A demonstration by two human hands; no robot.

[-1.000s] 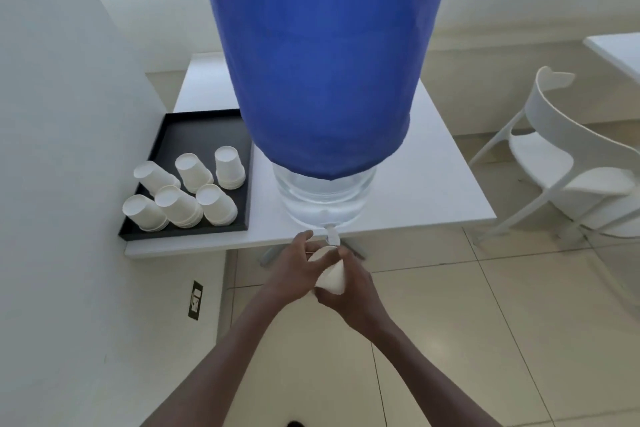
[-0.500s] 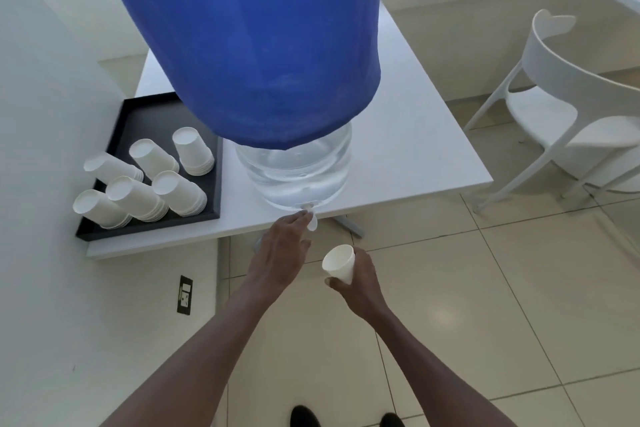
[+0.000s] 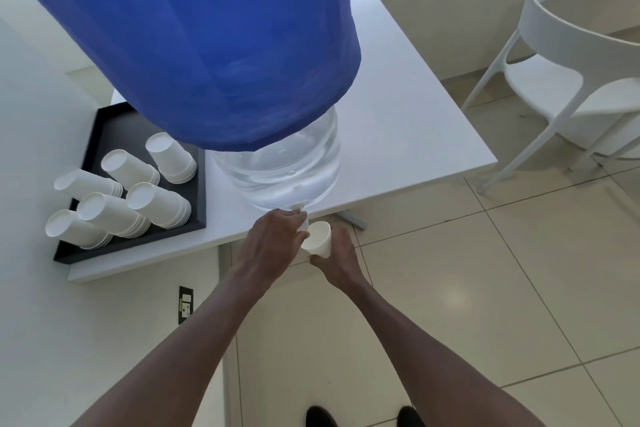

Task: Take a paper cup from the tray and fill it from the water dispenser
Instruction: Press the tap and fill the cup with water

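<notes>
A white paper cup (image 3: pixel 317 238) is upright, mouth up, gripped from below and behind by my right hand (image 3: pixel 337 255), just off the table's front edge. It sits right of and slightly below the small white tap (image 3: pixel 300 215) at the base of the water dispenser (image 3: pixel 287 166), a clear jug under a blue cover (image 3: pixel 194 45). My left hand (image 3: pixel 275 239) is closed around the tap. I cannot see any water flowing. The black tray (image 3: pixel 114 121) on the table's left holds several stacks of upside-down paper cups (image 3: pixel 138 191).
The white table (image 3: pixel 408 135) carries the dispenser and tray. A white wall (image 3: pixel 34 322) with a socket (image 3: pixel 185 303) is close on my left. A white chair (image 3: pixel 568 80) stands on the tiled floor at right. My shoes (image 3: pixel 363 418) show at the bottom edge.
The cup moved up and closer to the tap, now next to my left hand. My left hand closed further around the tap. The camera view shifted nearer and to the right.
</notes>
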